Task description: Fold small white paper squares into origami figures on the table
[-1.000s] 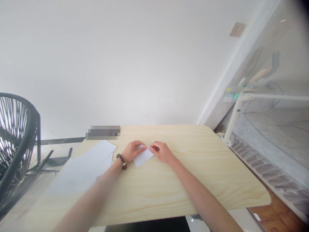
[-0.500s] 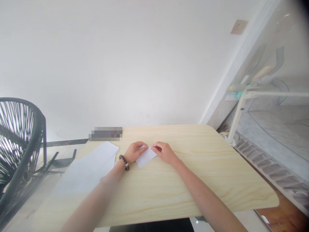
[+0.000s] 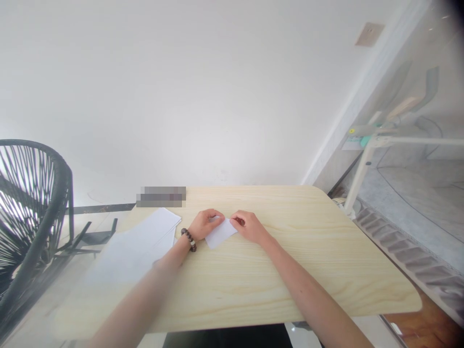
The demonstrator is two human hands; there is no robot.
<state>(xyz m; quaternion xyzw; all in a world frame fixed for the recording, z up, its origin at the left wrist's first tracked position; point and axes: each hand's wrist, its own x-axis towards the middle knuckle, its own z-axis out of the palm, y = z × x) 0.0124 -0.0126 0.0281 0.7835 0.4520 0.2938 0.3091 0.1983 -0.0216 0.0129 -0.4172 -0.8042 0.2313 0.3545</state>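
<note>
A small white piece of paper [image 3: 219,235] lies at the middle of the wooden table [image 3: 326,270], between my two hands. My left hand [image 3: 206,224], with a dark beaded bracelet [image 3: 189,240] at the wrist, pinches the paper's upper edge between thumb and fingers. Close beside it, my right hand [image 3: 249,226] pinches the same paper near its upper right corner. The fingertips of both hands almost meet there. Left of my left forearm, several larger white sheets [image 3: 134,246] lie loosely stacked.
At the table's back left is a blurred-out dark object [image 3: 161,196]. A dark woven chair [image 3: 54,193] stands to the left. A white wall [image 3: 224,96] rises behind the table. To the right is a white metal frame [image 3: 360,179].
The whole view has shifted slightly. Both hands keep their pinch on the small paper, and their pose is nearly the same.
</note>
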